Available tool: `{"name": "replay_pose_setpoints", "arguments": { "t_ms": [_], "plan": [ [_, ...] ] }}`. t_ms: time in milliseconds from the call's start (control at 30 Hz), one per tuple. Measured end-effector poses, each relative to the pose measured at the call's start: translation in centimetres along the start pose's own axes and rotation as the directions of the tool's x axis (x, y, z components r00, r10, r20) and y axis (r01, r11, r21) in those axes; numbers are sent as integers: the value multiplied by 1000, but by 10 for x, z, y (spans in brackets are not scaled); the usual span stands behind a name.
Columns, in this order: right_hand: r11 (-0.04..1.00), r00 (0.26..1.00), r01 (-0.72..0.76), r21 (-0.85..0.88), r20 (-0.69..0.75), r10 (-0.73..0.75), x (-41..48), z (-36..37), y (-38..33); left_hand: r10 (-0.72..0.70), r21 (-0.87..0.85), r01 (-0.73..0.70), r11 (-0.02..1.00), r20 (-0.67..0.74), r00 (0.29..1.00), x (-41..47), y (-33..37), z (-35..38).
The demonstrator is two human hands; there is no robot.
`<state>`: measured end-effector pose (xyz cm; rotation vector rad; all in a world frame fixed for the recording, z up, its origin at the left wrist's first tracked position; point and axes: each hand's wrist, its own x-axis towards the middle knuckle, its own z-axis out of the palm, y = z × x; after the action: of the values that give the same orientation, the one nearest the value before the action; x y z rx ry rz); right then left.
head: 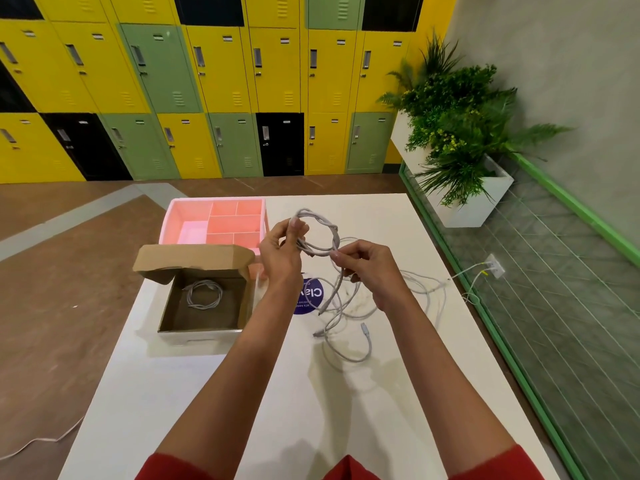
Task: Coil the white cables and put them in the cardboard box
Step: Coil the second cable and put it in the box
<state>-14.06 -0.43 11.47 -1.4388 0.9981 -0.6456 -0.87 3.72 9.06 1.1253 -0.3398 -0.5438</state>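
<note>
Above the white table (242, 393), my left hand (282, 251) grips one side of a partly wound coil of white cable (323, 225). My right hand (363, 266) pinches the same cable where it leaves the coil. Its loose tail hangs down to the table. More loose white cables (349, 341) lie tangled on the table below and right of my hands. The open cardboard box (204, 336) stands at the table's left edge with its lid flap up. One coiled white cable (204, 294) lies inside it.
A pink compartment tray (221, 221) sits behind the box. A round blue sticker (311, 296) lies on the table by the cables. Coloured lockers line the far wall. A white planter (485, 199) and a green-framed glass railing (519, 358) stand to the right.
</note>
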Motion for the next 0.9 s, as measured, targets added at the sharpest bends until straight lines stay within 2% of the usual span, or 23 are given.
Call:
{"name": "replay_pose_setpoints", "arguments": {
  "t_ms": [133,333,667,900],
  "plan": [
    [990,999,-48,135,26,45,-1,0,2,-27,-41,28,999,29,999,-5,0,3],
    [958,995,-55,282,-61,75,-4,16,13,-52,-63,56,996,67,996,-17,-4,9],
    [933,986,-27,360,-144,85,-4,24,16,-69,-82,75,994,74,995,-27,-6,11],
    [839,979,-130,529,-63,192,-1,21,14,-95,-161,108,981,87,992,-31,-9,13]
  ]
}}
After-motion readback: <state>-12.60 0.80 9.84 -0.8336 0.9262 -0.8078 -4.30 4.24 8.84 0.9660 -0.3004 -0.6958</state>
